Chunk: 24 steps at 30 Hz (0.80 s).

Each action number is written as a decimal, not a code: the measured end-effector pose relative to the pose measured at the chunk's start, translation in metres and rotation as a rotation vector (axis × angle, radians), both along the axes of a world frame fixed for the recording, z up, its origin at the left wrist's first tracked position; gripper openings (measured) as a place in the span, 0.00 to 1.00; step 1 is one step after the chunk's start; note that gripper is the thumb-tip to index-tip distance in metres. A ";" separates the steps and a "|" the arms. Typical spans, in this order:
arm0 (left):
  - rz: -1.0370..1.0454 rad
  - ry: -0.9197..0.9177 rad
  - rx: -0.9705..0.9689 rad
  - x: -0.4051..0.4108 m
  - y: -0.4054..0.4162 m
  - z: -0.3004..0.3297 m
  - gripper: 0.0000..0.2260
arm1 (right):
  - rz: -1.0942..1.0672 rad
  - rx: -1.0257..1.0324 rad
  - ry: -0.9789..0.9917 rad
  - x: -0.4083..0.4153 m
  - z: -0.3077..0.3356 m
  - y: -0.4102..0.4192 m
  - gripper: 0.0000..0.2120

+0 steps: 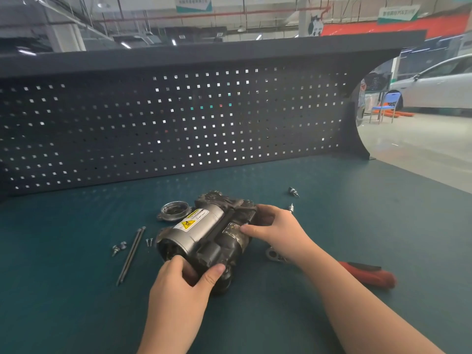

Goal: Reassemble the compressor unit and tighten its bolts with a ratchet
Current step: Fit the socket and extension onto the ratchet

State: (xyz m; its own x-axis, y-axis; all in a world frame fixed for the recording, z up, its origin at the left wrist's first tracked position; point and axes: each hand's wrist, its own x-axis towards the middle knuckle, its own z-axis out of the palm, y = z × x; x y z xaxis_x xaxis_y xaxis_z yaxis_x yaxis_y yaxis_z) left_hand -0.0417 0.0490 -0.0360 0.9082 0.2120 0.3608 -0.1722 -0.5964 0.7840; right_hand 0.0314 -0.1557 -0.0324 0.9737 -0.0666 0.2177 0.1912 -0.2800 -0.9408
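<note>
Both hands have a grip on the compressor unit, a grey-and-black metal motor body with a silver cylinder and a yellow warning label. The left hand curls thumb and fingers round the open near end of the cylinder, and the right hand wraps the far right side, thumb pressed on a dull plate on top. The unit lies on its side near the middle of the dark green worktop.

By my judgement the step is turning or seating the body so the open end can take its cover. It goes best with the weight resting on the worktop and the left fingers kept off the mating face. The unit looks heavy and grimy, so a firm two-handed hold suits it.

Just beyond the unit lies a round silver end cap with mounting ears. To its left lie two long thin through bolts, side by side, with small screws and short bolts nearby. A red-handled tool lies at the right, partly behind the right forearm; I cannot tell whether it is the ratchet.
</note>
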 end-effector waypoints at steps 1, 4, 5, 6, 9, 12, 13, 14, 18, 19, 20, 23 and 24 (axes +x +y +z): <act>-0.006 0.005 -0.006 0.000 0.001 0.001 0.20 | -0.013 -0.011 -0.008 0.001 0.001 0.000 0.26; -0.023 0.021 -0.045 0.000 0.003 0.002 0.20 | -0.040 -0.046 -0.012 0.000 0.002 0.000 0.23; -0.026 0.026 -0.065 0.000 0.002 0.001 0.20 | -0.037 -0.052 -0.012 0.000 0.002 -0.001 0.20; -0.027 0.031 -0.086 -0.001 0.002 0.001 0.20 | -0.032 -0.056 -0.011 -0.002 0.003 -0.001 0.18; -0.024 0.049 -0.147 -0.001 0.001 -0.001 0.19 | 0.000 -0.034 -0.021 -0.003 0.004 0.000 0.17; -0.019 0.073 -0.190 -0.001 0.001 -0.001 0.19 | -0.008 0.011 -0.015 -0.003 0.003 0.003 0.17; -0.013 0.081 -0.201 -0.001 0.001 -0.002 0.19 | -0.017 0.030 -0.010 -0.003 0.003 0.004 0.18; -0.009 0.088 -0.210 -0.001 0.001 -0.002 0.19 | -0.023 0.042 -0.008 -0.003 0.003 0.005 0.18; 0.010 0.074 -0.199 0.001 0.000 -0.004 0.19 | -0.065 -0.023 -0.012 -0.006 0.005 0.008 0.23; 0.015 0.067 -0.180 0.002 0.001 -0.005 0.20 | -0.081 -0.059 -0.021 -0.005 0.005 0.009 0.25; 0.019 0.066 -0.157 0.003 0.001 -0.005 0.20 | -0.093 -0.083 -0.028 -0.005 0.005 0.009 0.25; 0.066 0.091 -0.188 0.009 0.003 -0.010 0.28 | -0.097 -0.077 -0.040 -0.005 0.005 0.008 0.26; 0.071 0.118 -0.241 0.010 0.004 -0.010 0.37 | -0.095 -0.084 -0.040 -0.005 0.004 0.009 0.27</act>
State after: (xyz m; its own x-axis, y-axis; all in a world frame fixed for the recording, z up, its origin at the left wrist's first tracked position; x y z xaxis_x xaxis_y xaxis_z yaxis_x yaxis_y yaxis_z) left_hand -0.0318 0.0528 -0.0462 0.9206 0.3439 0.1851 -0.0358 -0.3978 0.9168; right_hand 0.0268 -0.1471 -0.0280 0.9545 -0.1379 0.2646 0.1968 -0.3756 -0.9056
